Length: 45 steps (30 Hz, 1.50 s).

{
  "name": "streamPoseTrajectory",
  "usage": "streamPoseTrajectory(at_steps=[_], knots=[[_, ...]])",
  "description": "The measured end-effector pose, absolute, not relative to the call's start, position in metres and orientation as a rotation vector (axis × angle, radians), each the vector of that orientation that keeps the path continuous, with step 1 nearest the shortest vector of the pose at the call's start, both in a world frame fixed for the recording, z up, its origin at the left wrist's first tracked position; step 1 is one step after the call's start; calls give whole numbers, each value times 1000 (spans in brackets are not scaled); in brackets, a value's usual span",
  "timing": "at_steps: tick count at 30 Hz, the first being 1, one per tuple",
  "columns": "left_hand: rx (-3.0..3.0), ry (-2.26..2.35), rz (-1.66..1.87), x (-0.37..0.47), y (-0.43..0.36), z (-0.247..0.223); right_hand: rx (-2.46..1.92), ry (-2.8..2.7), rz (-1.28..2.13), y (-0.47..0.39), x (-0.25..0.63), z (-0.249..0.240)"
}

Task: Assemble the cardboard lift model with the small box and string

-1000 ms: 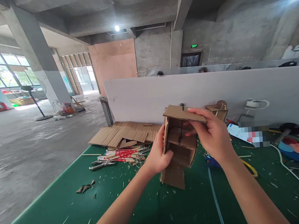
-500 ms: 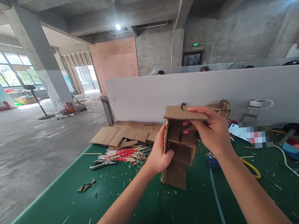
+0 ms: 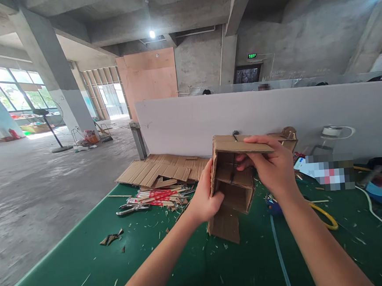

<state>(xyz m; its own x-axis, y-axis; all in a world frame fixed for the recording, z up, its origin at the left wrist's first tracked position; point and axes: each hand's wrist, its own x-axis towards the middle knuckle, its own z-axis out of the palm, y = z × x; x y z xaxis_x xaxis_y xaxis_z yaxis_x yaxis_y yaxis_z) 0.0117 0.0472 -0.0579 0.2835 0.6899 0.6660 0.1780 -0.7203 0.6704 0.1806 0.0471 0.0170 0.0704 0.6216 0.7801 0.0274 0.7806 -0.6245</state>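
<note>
A small cardboard box (image 3: pixel 233 178) with an open front and an inner shelf is held up over the green table. My left hand (image 3: pixel 206 197) grips its left wall, thumb at the front edge and fingers behind. My right hand (image 3: pixel 272 165) pinches the cardboard top panel (image 3: pixel 240 144), with some fingers above it and others reaching under it into the upper compartment. A dark thin piece sticks up through the panel, and a dark strip shows inside. Below the box hangs a cardboard flap (image 3: pixel 224 226).
Left of the box lie cardboard sheets (image 3: pixel 153 169), bundled wooden sticks (image 3: pixel 165 195), pliers (image 3: pixel 133 208) and cardboard scraps (image 3: pixel 111 238). To the right are a phone (image 3: pixel 315 173), a yellow ring-shaped handle (image 3: pixel 331 222) and a white cable (image 3: pixel 371 203). A white partition (image 3: pixel 183 126) stands behind.
The top panel has tilted slightly and shifted right with my right hand. My left hand keeps its hold on the box wall. The whole view has moved a little.
</note>
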Motion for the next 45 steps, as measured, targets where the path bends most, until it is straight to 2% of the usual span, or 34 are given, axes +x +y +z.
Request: streamPoseTrajectory(at_steps=[19, 30, 45], knots=[[2056, 877, 1472, 15, 45, -60, -700, -1661, 341, 35, 191, 22], [2106, 1003, 1479, 18, 45, -67, -666, -1509, 478, 37, 184, 16], [2023, 819, 1571, 22, 39, -60, -594, -1527, 507, 41, 187, 15]])
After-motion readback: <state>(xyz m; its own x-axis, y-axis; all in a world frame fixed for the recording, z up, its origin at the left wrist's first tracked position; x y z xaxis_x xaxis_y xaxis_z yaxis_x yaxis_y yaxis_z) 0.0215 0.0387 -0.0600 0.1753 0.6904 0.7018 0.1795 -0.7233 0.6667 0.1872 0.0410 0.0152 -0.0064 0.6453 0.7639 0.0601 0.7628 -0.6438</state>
